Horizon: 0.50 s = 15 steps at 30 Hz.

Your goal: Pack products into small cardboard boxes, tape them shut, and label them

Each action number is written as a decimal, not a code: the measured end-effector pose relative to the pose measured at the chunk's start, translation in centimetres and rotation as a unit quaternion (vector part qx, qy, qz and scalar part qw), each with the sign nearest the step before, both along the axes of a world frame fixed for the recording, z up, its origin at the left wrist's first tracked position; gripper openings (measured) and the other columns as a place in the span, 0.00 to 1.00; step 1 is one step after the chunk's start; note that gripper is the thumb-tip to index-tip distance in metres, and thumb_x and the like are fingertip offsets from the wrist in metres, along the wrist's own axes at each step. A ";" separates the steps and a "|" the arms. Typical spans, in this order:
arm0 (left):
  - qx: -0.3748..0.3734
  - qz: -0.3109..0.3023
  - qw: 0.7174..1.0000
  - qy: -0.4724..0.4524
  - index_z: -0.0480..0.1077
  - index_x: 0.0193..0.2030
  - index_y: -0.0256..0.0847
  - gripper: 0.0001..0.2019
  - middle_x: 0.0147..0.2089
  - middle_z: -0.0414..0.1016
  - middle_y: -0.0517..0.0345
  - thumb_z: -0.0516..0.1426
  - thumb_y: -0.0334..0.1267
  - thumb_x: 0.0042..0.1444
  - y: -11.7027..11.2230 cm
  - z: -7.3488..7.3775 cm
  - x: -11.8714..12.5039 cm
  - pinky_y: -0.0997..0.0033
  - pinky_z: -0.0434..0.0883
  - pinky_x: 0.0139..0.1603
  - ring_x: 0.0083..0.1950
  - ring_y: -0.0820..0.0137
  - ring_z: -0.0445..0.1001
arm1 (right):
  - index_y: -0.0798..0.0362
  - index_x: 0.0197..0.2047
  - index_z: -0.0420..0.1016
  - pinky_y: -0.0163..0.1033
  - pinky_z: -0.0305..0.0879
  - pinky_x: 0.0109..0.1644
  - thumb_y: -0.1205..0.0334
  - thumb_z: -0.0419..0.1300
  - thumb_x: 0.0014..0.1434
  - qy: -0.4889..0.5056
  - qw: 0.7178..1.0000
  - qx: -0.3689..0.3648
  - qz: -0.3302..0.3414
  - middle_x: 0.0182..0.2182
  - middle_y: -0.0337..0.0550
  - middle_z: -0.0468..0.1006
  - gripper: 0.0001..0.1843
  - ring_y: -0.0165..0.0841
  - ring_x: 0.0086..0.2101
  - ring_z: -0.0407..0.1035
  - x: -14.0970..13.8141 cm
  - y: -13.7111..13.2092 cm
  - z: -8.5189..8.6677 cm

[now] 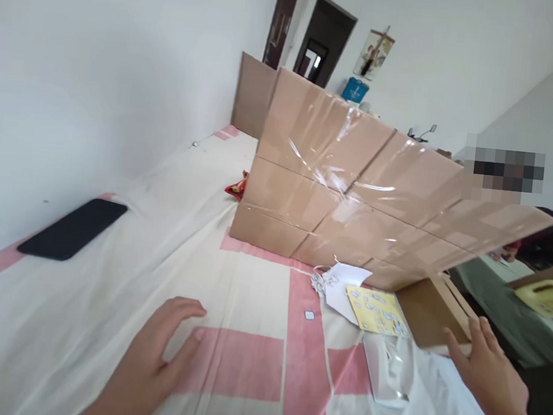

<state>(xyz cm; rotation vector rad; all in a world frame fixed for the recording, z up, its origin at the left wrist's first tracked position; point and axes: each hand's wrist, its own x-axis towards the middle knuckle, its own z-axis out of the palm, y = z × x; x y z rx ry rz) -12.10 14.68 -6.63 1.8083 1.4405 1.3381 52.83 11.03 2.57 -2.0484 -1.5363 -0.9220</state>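
Note:
My left hand is over the cream and pink cloth, thumb and fingers apart with nothing between them. At the right, my right hand is open beside an open cardboard box; whether it touches the box I cannot tell. Between the hands lies a small pale square piece with a blue edge. Behind it, to the right, a yellow sheet carrying several small pale pieces overlaps a white sheet. White scraps lie by these sheets. Nearer me is a white object in clear plastic.
A taped cardboard panel stands upright across the cloth. A black phone-like slab lies along the left wall. A red packet peeks out behind the panel. Beyond it, at right, are a person and a yellow jug.

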 end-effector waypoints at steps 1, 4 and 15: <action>-0.012 0.006 1.000 0.004 0.75 0.41 0.50 0.13 0.45 0.80 0.53 0.56 0.54 0.59 1.5 0.5 -1.2 0.56 0.77 0.47 0.46 0.56 0.78 | 0.40 0.47 0.84 0.56 0.59 0.23 0.40 0.68 0.48 -0.007 1.000 -0.005 0.029 0.51 0.65 0.81 0.25 0.56 0.26 0.77 -2.4 0.8 0.1; -0.054 0.005 0.998 0.024 0.72 0.43 0.47 0.15 0.45 0.79 0.55 0.54 0.54 0.61 7.5 1.7 -3.4 0.58 0.76 0.49 0.45 0.60 0.76 | 0.40 0.61 0.76 0.50 0.69 0.27 0.48 0.60 0.61 -0.049 0.988 -0.037 0.139 0.57 0.54 0.79 0.25 0.51 0.38 0.82 -11.5 4.4 0.3; 0.010 0.070 0.992 0.106 0.58 0.69 0.36 0.27 0.72 0.56 0.30 0.53 0.34 0.63 28.8 0.8 3.6 0.42 0.62 0.66 0.71 0.43 0.61 | 0.51 0.42 0.76 0.45 0.64 0.42 0.64 0.56 0.67 -0.251 0.766 -0.145 0.574 0.43 0.48 0.83 0.07 0.38 0.39 0.71 -46.0 21.3 4.0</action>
